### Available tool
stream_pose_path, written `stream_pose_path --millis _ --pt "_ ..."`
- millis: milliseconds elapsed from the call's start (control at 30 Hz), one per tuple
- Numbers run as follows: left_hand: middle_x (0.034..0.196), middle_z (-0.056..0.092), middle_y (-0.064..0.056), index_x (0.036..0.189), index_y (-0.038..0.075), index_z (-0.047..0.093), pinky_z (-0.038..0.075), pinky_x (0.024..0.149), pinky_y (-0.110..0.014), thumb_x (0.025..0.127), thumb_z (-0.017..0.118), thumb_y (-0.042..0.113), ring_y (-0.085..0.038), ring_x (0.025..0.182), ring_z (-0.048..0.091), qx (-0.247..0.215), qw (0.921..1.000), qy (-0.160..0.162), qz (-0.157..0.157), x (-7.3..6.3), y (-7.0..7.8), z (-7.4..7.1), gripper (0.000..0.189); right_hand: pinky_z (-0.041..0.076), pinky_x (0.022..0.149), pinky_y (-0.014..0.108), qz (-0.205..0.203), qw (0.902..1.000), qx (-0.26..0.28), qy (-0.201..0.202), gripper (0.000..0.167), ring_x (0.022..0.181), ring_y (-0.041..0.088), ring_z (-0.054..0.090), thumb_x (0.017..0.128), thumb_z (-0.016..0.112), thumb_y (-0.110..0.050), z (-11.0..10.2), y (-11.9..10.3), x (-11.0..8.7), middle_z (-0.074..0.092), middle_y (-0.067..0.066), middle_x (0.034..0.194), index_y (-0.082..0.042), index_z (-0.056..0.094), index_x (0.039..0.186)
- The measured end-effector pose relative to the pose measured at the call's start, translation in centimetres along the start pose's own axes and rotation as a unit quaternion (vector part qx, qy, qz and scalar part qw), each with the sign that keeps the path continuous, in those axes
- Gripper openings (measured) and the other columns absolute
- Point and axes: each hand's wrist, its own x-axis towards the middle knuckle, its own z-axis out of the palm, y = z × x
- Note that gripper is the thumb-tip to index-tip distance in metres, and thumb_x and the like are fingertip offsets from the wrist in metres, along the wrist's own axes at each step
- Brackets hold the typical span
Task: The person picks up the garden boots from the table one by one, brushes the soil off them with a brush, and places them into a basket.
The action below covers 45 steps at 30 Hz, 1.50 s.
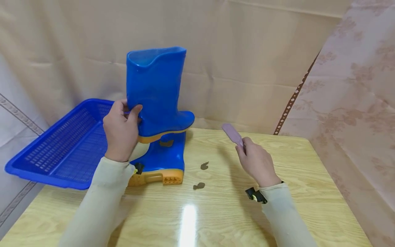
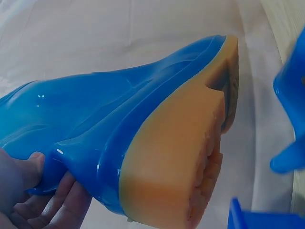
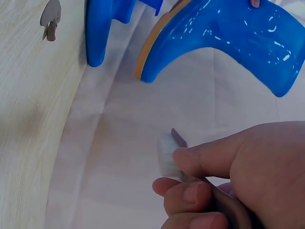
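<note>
My left hand (image 1: 121,129) grips a blue rain boot (image 1: 155,87) at the back of its ankle and holds it upright, opening at the top. Its thick orange sole (image 2: 159,152) shows in the left wrist view. Below, a second blue boot (image 1: 163,157) lies on its side on the table, a brown patch (image 1: 166,143) on it. My right hand (image 1: 258,160) holds a brush (image 1: 231,133) with a mauve back, apart from both boots. White bristles (image 3: 167,155) show in the right wrist view, just beyond my thumb.
Left of the boots stands a blue plastic basket (image 1: 46,181), its rim behind my left forearm. Two brown smears, one higher (image 1: 204,166) and one nearer (image 1: 199,186), lie on the wooden table (image 1: 296,206). A beige cloth (image 1: 240,68) hangs behind, a floral one at right.
</note>
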Motion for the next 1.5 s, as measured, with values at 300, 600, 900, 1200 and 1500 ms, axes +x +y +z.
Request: stream_pose_path --millis 300,600,900,1200,1500 --pt "0.117 0.074 -0.009 0.125 0.004 0.066 0.060 0.090 -0.046 0.102 0.059 0.047 -0.015 0.090 0.073 0.068 0.9963 0.043 -0.028 2.0 -1.1 -3.8 0.049 0.036 0.045 0.031 0.006 0.9999 0.007 -0.010 0.034 0.053 0.017 0.049 0.107 0.055 -0.025 -0.3 0.0 0.0 0.060 0.007 0.074 0.004 0.060 0.124" --pt "0.101 0.066 0.009 0.122 0.013 0.066 0.051 0.073 -0.010 0.101 0.061 0.044 0.012 0.070 0.061 0.040 0.9920 0.101 -0.065 4.3 -3.6 -8.0 0.038 0.036 0.046 0.031 0.002 0.9999 -0.001 -0.017 0.031 0.053 0.017 0.048 0.107 0.058 -0.025 -0.7 0.1 -0.2 0.059 0.006 0.071 0.003 0.064 0.118" --pt "0.106 0.058 0.018 0.131 0.021 0.058 0.048 0.075 -0.010 0.106 0.050 0.043 0.010 0.076 0.056 0.088 0.9798 0.094 -0.153 5.6 -6.2 -10.7 0.034 0.035 0.046 0.031 0.001 0.9994 -0.002 -0.033 0.030 0.052 0.016 0.047 0.106 0.058 -0.025 -0.6 0.2 -0.2 0.058 0.004 0.070 0.002 0.066 0.118" --pt "0.154 0.051 -0.002 0.156 0.024 0.039 0.046 0.112 -0.037 0.109 0.032 0.048 -0.005 0.113 0.061 0.162 0.9513 0.095 -0.245 6.0 -7.7 -13.1 0.053 0.035 0.046 0.031 0.001 0.9993 -0.002 -0.038 0.030 0.052 0.016 0.047 0.106 0.058 -0.025 -0.6 0.3 -0.2 0.057 0.004 0.069 0.001 0.066 0.118" --pt "0.168 0.030 0.004 0.163 0.027 0.025 0.026 0.123 -0.045 0.111 0.029 0.044 -0.019 0.154 0.030 0.152 0.9465 0.105 -0.265 5.0 -9.1 -14.9 0.055 0.035 0.046 0.031 -0.003 0.9991 -0.002 -0.043 0.029 0.052 0.016 0.047 0.106 0.058 -0.025 -0.4 0.2 -0.1 0.055 0.004 0.068 0.001 0.066 0.116"
